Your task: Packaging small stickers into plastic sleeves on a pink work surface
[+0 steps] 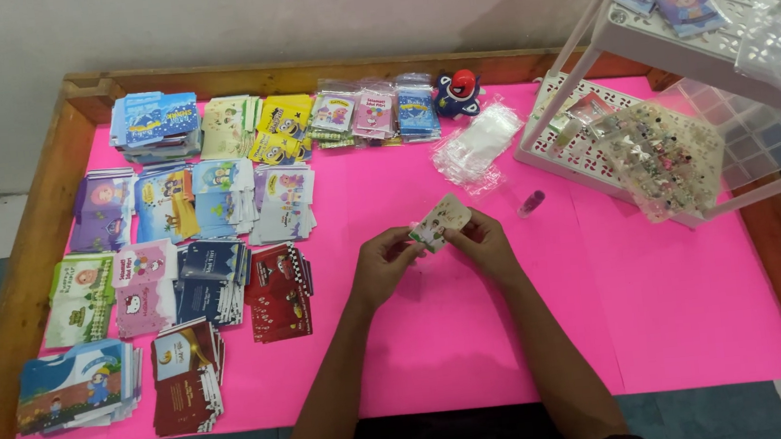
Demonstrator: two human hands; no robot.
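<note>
Above the pink worktop (667, 317), just left of the small pink bottle (531, 203), 2 hands meet on 1 small printed packet (441, 220). Left hand (382, 266) pinches its lower-left end with fingers curled shut; right hand (482, 242) grips the upper-right end likewise. Its long axis tilts up toward the bottle, equally near both hands. Stacks of printed envelopes (180, 259) lie well left.

Both forearms were bare, without sleeves, watch or rings; the left hand (384, 266) and right hand (484, 244) wore nothing.
</note>
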